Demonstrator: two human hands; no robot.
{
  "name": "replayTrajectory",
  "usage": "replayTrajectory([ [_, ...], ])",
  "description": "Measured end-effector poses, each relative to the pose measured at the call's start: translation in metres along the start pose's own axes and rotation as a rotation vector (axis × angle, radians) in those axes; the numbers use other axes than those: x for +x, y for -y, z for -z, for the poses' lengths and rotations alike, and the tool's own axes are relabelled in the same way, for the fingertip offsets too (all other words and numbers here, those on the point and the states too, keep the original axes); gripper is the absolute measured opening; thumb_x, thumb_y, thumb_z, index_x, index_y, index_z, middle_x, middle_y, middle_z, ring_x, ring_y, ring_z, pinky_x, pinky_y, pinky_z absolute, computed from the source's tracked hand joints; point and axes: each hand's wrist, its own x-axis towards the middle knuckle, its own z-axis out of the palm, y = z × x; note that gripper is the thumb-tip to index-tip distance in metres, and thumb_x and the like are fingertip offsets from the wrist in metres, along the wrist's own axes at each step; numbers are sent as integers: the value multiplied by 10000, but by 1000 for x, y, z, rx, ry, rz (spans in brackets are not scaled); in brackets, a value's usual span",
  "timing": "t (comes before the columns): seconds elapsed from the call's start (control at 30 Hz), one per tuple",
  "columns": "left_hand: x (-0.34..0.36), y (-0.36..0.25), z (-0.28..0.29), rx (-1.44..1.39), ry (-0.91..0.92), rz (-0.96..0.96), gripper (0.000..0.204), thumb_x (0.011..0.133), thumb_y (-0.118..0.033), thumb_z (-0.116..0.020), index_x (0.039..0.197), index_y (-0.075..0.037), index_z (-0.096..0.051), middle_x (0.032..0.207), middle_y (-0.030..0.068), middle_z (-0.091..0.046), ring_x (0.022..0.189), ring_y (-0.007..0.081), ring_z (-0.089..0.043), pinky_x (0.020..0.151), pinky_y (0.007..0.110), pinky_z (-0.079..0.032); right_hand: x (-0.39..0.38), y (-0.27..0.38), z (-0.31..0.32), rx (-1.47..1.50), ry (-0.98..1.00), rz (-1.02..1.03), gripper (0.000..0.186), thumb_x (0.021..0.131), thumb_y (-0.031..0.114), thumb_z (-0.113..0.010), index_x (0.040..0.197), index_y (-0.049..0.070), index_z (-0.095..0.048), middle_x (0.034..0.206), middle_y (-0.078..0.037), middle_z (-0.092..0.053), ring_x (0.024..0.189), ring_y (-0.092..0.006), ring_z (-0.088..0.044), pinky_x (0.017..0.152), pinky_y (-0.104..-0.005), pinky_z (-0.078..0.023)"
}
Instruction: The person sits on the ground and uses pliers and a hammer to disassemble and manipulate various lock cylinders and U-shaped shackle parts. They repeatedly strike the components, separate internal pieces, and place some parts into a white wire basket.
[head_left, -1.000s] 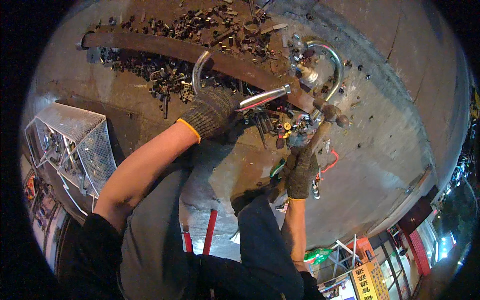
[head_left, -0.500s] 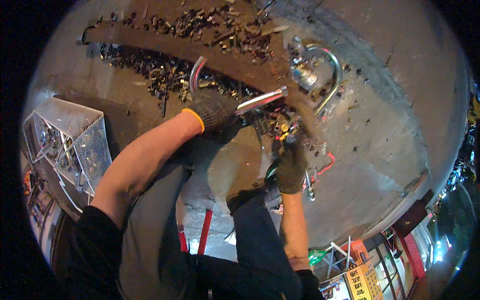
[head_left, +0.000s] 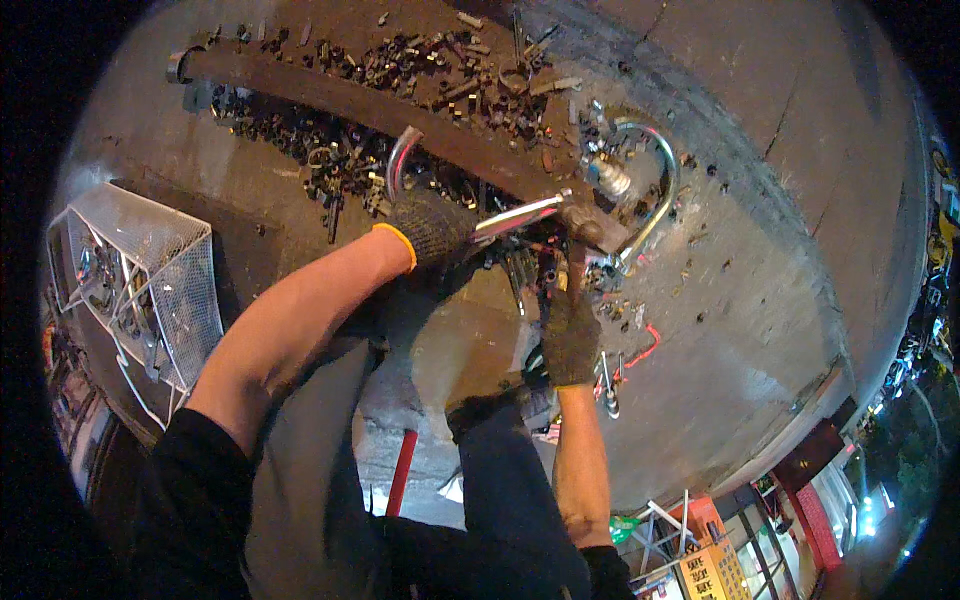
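Note:
My left hand [head_left: 430, 225], in a dark knit glove with a yellow cuff, is closed around a bent chrome tube [head_left: 520, 216]. One curved end of the tube [head_left: 402, 160] rises beyond the glove; the straight part points right, to the end of a long rusty steel beam [head_left: 300, 97]. In my right hand [head_left: 570, 342], also gloved, is a hammer [head_left: 600, 230] with a brown handle and a rusty head. The hammer head sits beside the tube's right tip, at the beam's end; whether they touch I cannot tell.
Small metal scraps [head_left: 345, 170] lie along both sides of the beam. Right of it are a curved chrome pipe [head_left: 668, 165] and a whitish metal fitting [head_left: 610, 178]. A white mesh basket [head_left: 185, 290] with metal parts stands left. A red cord [head_left: 650, 342] and tools lie right.
The hammer, smeared by motion before, now shows clearly at the tube's tip. My right hand has shifted slightly left. My left hand keeps its hold on the tube.

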Motion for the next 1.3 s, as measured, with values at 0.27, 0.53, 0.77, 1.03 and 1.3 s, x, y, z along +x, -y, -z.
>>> replayTrajectory([
  [0.27,3,0,1,-13,-9,14,308,891,-354,-578,1041,-138,-738,955,162,-750,871,364,-729,760,537,-552,-45,27,83,-40,13,-69,126,840,170,-686,814,47,-678,757,-91,-660,789,-234,-633,700,-413,-503],
  [0.53,3,-3,38,34,78,96,300,862,-322,-617,1033,-119,-758,990,176,-747,899,368,-727,800,519,-555,-6,-22,-6,-49,39,214,190,805,33,-659,995,42,-665,873,-163,-655,799,-362,-614,713,-417,-498],
  [0.77,-2,-8,37,-12,126,66,310,867,-335,-623,1032,-103,-747,1006,177,-744,923,375,-720,813,526,-551,-38,14,59,190,-180,5,294,950,308,-653,850,33,-633,619,-22,-613,636,-165,-612,645,-287,-463],
  [1.03,2,-6,42,24,138,95,312,871,-315,-617,1041,-90,-750,1025,169,-745,930,383,-720,814,522,-561,-19,-34,2,64,20,-11,370,999,364,-573,834,41,-646,707,-46,-606,570,-181,-554,578,-323,-454],
  [1.3,4,-5,40,2,123,78,318,867,-331,-616,1012,-88,-760,1008,174,-748,896,383,-726,798,521,-564,-14,-2,38,-41,-35,371,201,906,228,-703,957,43,-645,860,-134,-678,624,-249,-605,581,-360,-496],
])
